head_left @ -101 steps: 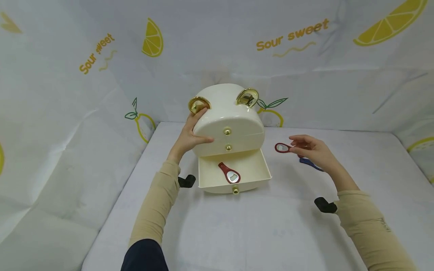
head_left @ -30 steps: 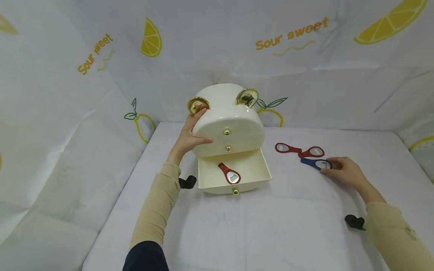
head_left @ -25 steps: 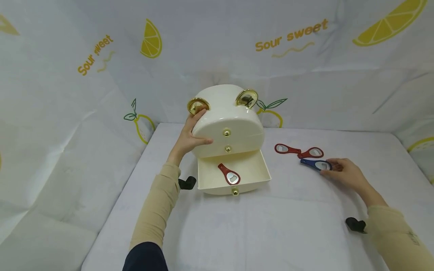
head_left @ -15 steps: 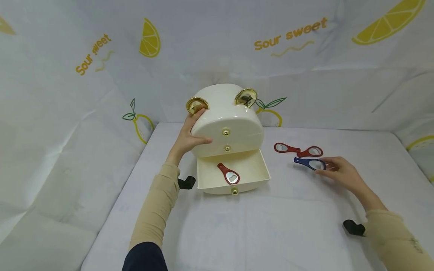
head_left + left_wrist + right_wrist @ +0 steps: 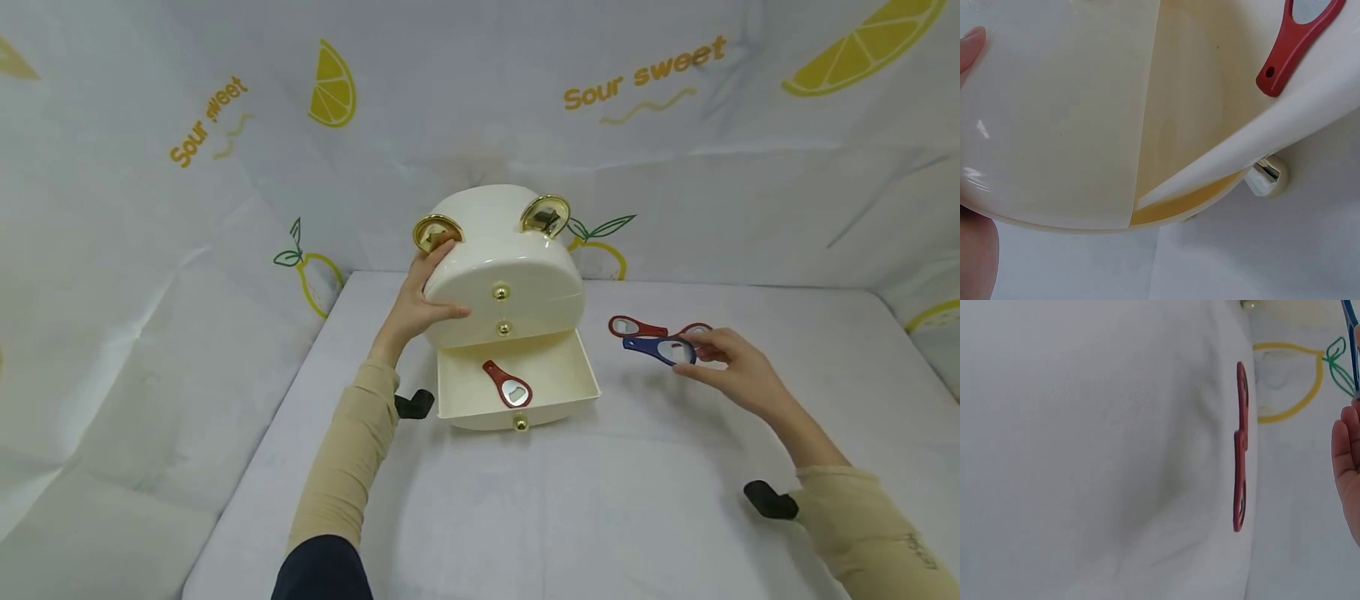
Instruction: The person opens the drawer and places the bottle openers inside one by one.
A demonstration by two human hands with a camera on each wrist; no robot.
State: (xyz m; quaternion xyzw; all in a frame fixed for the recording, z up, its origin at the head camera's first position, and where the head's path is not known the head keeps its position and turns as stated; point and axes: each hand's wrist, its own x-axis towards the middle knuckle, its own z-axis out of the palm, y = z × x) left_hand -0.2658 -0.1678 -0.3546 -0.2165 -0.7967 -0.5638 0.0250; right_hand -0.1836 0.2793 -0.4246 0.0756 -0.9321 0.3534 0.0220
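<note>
A cream-white drawer box [image 5: 491, 221] with gold ear-like discs stands at the centre. My left hand [image 5: 411, 310] grips its left side, thumb across the front. The bottom drawer [image 5: 558, 367] is pulled out, and a red bottle opener [image 5: 495, 374] lies inside. In the left wrist view that opener [image 5: 1282, 65] shows beyond the drawer's side wall. My right hand [image 5: 738, 371] pinches a blue bottle opener [image 5: 647, 346] by its metal head, raised above the table with the handle pointing left. Behind it are two more red bottle openers, seen edge-on in the right wrist view, the nearer one [image 5: 1239, 481] partly hidden in the head view.
A white cloth covers the table [image 5: 600, 517]. White fabric printed with lemons forms the back wall [image 5: 465, 100] and the sides. Black wrist mounts [image 5: 770, 500] stick out from both sleeves. Two gold knobs [image 5: 501, 292] sit on the closed upper drawers.
My right hand let go of a red bottle opener on the table, then took the blue one, lifted it and moved left. My left hand has stayed on the drawer box.
</note>
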